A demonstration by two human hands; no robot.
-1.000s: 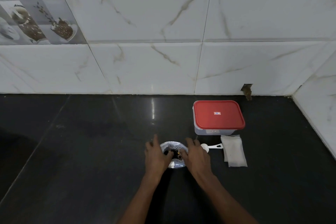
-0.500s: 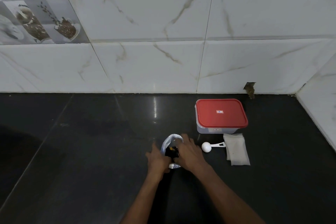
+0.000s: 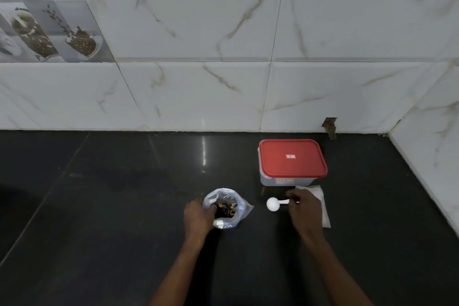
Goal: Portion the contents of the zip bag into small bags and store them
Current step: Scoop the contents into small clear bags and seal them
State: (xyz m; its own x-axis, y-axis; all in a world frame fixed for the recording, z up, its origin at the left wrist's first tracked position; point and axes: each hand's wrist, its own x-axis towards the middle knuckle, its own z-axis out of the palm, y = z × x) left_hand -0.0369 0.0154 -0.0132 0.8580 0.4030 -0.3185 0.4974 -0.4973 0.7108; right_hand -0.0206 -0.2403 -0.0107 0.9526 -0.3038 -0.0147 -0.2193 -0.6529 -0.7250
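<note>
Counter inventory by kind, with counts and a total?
Zip bag: 1
White scoop: 1
Red-lidded container: 1
Stack of small bags: 1 (number of bags in it cannot be told)
Total: 4

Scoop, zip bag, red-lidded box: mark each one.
Scoop [image 3: 273, 204]: head view, on its round white bowl.
Zip bag [image 3: 242, 210]: head view, on its clear right side.
Red-lidded box [image 3: 291, 159]: head view, on the lid's middle.
</note>
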